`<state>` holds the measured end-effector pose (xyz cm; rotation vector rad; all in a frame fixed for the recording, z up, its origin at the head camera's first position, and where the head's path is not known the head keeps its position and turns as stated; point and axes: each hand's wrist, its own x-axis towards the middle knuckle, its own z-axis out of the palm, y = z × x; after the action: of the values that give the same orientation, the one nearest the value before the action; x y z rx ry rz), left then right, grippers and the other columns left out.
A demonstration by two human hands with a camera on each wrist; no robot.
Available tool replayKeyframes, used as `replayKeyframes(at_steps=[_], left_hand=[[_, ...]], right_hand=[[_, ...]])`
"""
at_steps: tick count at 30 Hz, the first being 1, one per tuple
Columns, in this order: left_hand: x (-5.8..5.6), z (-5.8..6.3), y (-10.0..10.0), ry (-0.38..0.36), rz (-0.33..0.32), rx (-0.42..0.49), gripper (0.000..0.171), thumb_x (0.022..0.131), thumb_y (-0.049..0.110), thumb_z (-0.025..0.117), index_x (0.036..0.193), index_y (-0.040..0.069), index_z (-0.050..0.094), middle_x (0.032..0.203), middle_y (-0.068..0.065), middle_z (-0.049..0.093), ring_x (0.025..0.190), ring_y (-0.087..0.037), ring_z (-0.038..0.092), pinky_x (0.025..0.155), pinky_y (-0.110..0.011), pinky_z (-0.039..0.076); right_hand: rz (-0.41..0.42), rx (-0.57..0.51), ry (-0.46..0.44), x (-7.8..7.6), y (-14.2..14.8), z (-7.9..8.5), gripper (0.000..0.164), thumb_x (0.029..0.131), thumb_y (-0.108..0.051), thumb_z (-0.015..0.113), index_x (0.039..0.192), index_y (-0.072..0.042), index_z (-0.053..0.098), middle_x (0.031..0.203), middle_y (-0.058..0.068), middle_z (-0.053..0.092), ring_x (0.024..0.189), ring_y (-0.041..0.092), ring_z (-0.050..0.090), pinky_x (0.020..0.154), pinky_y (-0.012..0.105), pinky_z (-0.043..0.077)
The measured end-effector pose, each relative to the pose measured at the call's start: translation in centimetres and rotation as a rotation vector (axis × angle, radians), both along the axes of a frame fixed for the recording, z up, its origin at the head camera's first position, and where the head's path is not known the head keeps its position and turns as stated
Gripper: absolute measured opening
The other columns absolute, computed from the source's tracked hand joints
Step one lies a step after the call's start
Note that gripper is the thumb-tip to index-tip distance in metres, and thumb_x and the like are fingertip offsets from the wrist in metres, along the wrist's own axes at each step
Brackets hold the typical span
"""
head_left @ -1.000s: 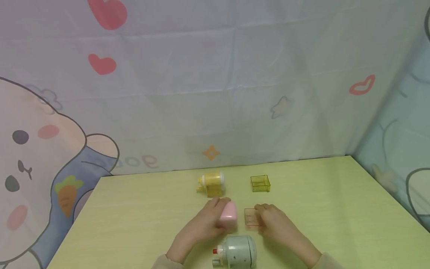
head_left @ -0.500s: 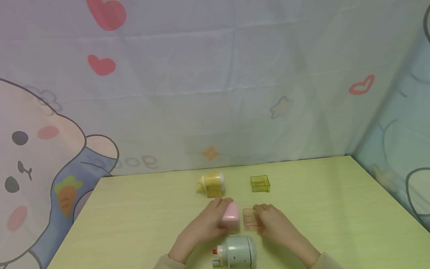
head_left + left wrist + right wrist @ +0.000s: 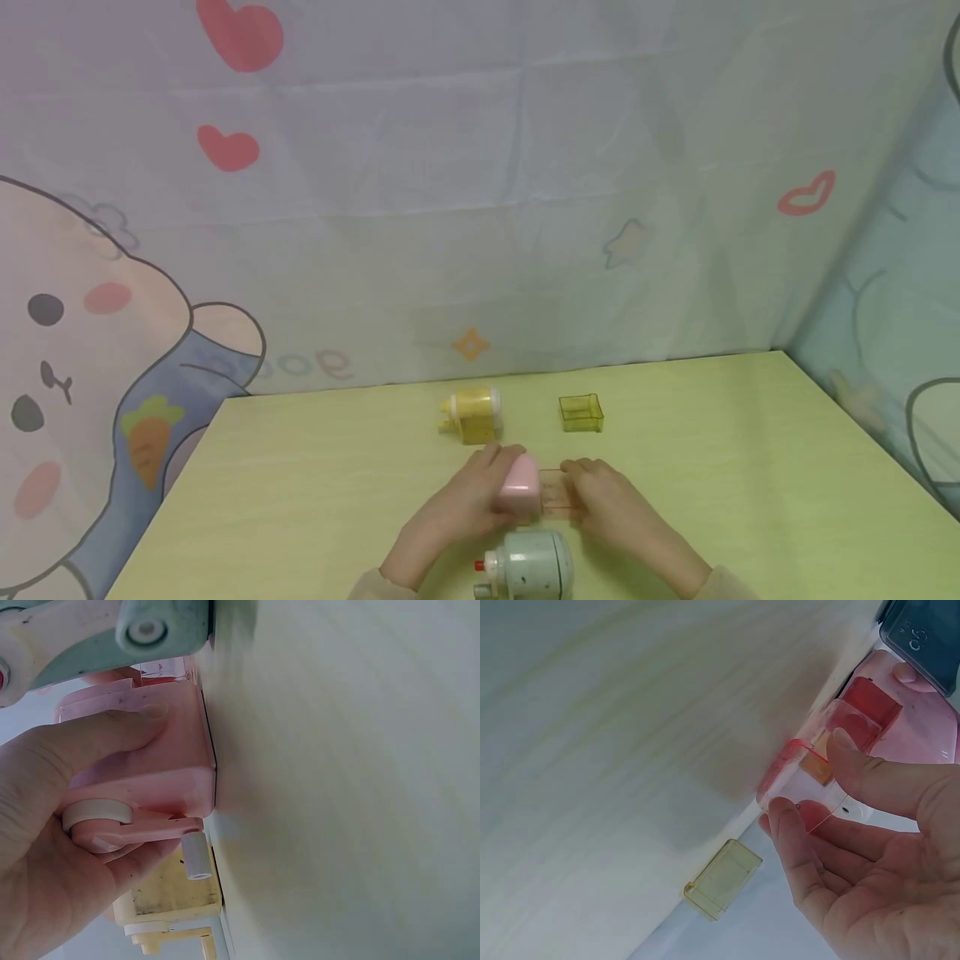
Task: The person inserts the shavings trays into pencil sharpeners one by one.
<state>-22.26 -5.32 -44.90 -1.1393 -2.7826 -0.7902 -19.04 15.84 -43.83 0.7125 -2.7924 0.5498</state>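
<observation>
A pink crank pencil sharpener (image 3: 521,487) lies on the table, gripped by my left hand (image 3: 468,496). In the left wrist view, the thumb lies along one side of its body, near the pink crank (image 3: 142,829). My right hand (image 3: 611,508) pinches a clear pink shavings drawer (image 3: 802,780) between thumb and fingers. The drawer's far end meets the red-tinted opening in the sharpener; how deep it sits I cannot tell. Just in front of both hands stands a grey-green pencil sharpener (image 3: 536,562) with a red knob.
Behind my left hand is a yellow crank pencil sharpener (image 3: 476,408). To its right, a clear yellow drawer (image 3: 582,414) rests apart on the pale green table (image 3: 712,433). A printed cloth (image 3: 465,208) hangs along the table's back edge.
My left hand has moved the pink sharpener slightly right, and the right hand has shifted a little left. The gap between sharpener and drawer has closed.
</observation>
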Motion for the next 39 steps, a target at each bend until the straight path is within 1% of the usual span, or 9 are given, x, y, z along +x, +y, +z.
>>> replayKeyframes(at_steps=[7, 16, 21, 27, 39], left_hand=[[0.0, 0.1, 0.2, -0.014, -0.006, 0.002, 0.077, 0.064, 0.013, 0.076, 0.131, 0.014, 0.038, 0.11, -0.004, 0.048, 0.096, -0.014, 0.044, 0.08, -0.034, 0.049], [-0.11, -0.04, 0.44, 0.003, -0.025, 0.005, 0.076, 0.065, 0.019, 0.077, 0.131, 0.016, 0.038, 0.11, -0.003, 0.049, 0.096, -0.013, 0.044, 0.082, -0.034, 0.049], [-0.22, 0.07, 0.63, 0.021, -0.041, -0.002, 0.075, 0.065, 0.02, 0.077, 0.13, 0.015, 0.039, 0.109, -0.003, 0.049, 0.095, -0.013, 0.044, 0.081, -0.032, 0.049], [-0.25, 0.06, 0.67, 0.028, -0.042, -0.01, 0.075, 0.066, 0.022, 0.077, 0.129, 0.017, 0.039, 0.107, -0.002, 0.048, 0.093, -0.012, 0.044, 0.08, -0.032, 0.049], [-0.25, 0.02, 0.67, 0.043, -0.044, -0.015, 0.076, 0.065, 0.021, 0.078, 0.13, 0.016, 0.038, 0.105, -0.003, 0.048, 0.091, -0.013, 0.044, 0.079, -0.031, 0.049]], right_hand=[[-0.001, -0.004, -0.005, 0.01, -0.09, 0.12, 0.049, 0.058, -0.001, 0.075, 0.103, 0.009, 0.058, 0.094, 0.021, 0.064, 0.081, 0.029, 0.056, 0.073, 0.043, 0.053], [0.019, -0.004, 0.002, -0.12, -0.19, 0.09, 0.049, 0.057, 0.0, 0.075, 0.102, 0.009, 0.058, 0.092, 0.02, 0.064, 0.079, 0.028, 0.056, 0.071, 0.043, 0.053], [0.022, -0.008, 0.016, -0.19, -0.32, -0.05, 0.046, 0.059, -0.002, 0.075, 0.1, 0.008, 0.059, 0.093, 0.019, 0.064, 0.081, 0.029, 0.056, 0.072, 0.044, 0.053], [0.032, -0.012, 0.029, -0.23, -0.35, -0.14, 0.045, 0.058, -0.002, 0.075, 0.1, 0.007, 0.059, 0.091, 0.018, 0.065, 0.079, 0.028, 0.056, 0.071, 0.044, 0.053], [0.012, 0.0, 0.01, -0.19, -0.47, -0.27, 0.045, 0.06, -0.004, 0.075, 0.101, 0.008, 0.059, 0.09, 0.018, 0.064, 0.078, 0.025, 0.056, 0.07, 0.041, 0.053]])
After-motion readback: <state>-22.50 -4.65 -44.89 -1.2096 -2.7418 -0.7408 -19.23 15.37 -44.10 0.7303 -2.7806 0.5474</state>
